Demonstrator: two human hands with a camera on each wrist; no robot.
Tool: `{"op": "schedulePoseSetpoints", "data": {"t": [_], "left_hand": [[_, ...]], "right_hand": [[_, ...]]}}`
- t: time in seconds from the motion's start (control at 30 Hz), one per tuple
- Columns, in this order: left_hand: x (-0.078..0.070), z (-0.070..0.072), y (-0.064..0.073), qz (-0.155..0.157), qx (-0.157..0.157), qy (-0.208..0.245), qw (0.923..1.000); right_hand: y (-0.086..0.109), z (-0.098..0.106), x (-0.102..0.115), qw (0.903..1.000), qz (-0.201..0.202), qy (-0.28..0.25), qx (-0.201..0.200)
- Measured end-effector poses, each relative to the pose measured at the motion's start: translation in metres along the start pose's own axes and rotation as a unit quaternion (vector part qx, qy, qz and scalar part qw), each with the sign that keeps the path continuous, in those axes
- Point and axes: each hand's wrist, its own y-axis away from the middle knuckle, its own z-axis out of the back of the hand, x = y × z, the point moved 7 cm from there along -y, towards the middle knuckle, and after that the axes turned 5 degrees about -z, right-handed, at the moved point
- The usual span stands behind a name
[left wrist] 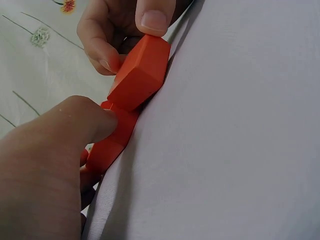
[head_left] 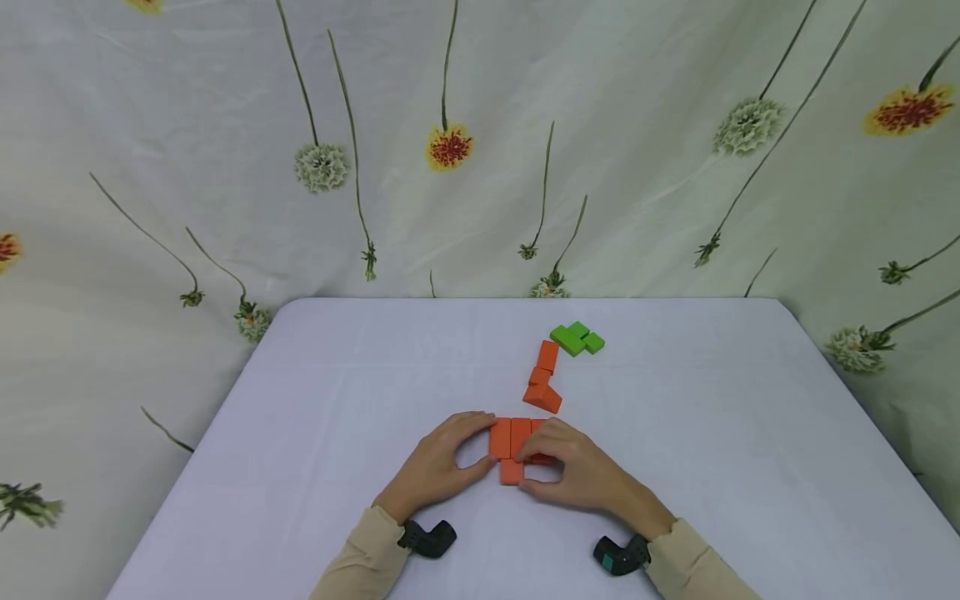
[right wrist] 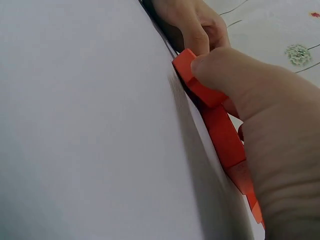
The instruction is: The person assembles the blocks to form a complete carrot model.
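Note:
Several orange blocks (head_left: 500, 439) lie side by side in a row on the white table, with one orange block (head_left: 512, 472) against their near side. My left hand (head_left: 435, 467) holds the row at its left end, fingertips at the far corner and thumb at the near one. From the right, my right hand (head_left: 577, 467) pinches the near block between thumb and fingers, and its fingers cover part of the row. In the left wrist view, the pinched block (left wrist: 142, 70) sits tilted under the right thumb; in the right wrist view, the left fingers show behind the orange block (right wrist: 186, 62).
Beyond the row, more orange blocks (head_left: 542, 396) form a bent line on the table (head_left: 360, 375). Small green blocks (head_left: 570, 340) lie grouped near the far edge. A flower-patterned cloth (head_left: 630, 167) hangs behind the table.

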Motion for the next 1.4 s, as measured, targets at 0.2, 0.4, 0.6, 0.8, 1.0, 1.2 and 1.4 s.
{"op": "schedulePoseSetpoints", "data": {"t": [0.2, 0.4, 0.6, 0.8, 1.0, 1.2, 1.4], "left_hand": [[0.001, 0.0, 0.0, -0.007, -0.003, -0.004, 1.0], [0.0, 0.0, 0.0, -0.011, -0.004, 0.0, 0.9999], [-0.002, 0.001, -0.001, -0.018, -0.008, -0.003, 0.9998], [-0.001, 0.0, -0.001, -0.013, -0.006, -0.001, 0.9999], [0.0, 0.001, 0.001, -0.012, -0.007, -0.006, 0.9999], [0.0, 0.001, 0.001, -0.018, -0.008, -0.005, 0.9998], [0.0, 0.0, 0.0, -0.011, -0.004, -0.007, 0.9999]], "right_hand": [[-0.001, 0.0, 0.002, 0.9999, 0.011, -0.002, -0.002], [-0.001, -0.001, 0.0, 1.0, 0.001, 0.004, 0.001], [-0.001, -0.002, -0.001, 1.0, 0.005, 0.008, 0.0], [-0.002, 0.001, -0.001, 1.0, -0.003, -0.005, -0.006], [-0.006, 0.011, -0.002, 0.9984, 0.003, -0.009, -0.056], [-0.011, 0.025, -0.013, 0.9939, -0.026, -0.009, -0.106], [-0.014, 0.039, -0.029, 0.9843, -0.058, -0.005, -0.167]]}}
